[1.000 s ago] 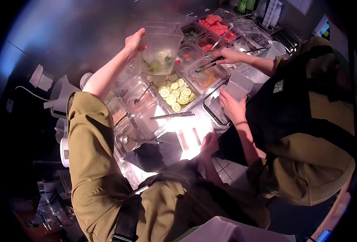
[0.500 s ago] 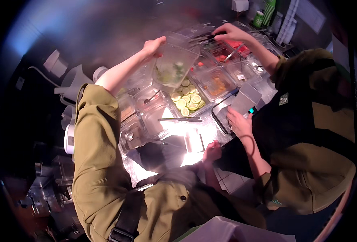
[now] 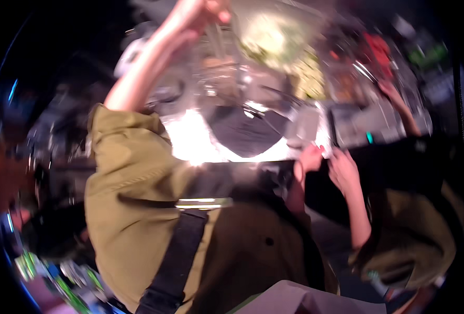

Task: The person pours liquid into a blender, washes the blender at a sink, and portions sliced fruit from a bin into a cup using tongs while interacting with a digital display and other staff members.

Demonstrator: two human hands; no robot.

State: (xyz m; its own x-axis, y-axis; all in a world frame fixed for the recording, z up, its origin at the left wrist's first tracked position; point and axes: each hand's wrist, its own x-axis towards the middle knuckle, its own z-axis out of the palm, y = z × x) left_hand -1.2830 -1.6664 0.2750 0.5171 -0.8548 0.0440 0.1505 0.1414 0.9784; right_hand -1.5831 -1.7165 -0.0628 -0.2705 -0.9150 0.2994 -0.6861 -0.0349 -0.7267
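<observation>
One clear container (image 3: 274, 36), left hand (image 3: 203, 10) gripping, now lifted higher.

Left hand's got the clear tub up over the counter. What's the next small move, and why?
Probably lower the clear tub to the counter: the left hand grips its rim high up, greens inside, while the right hand rests at the counter edge. The frame is blurred.
</observation>
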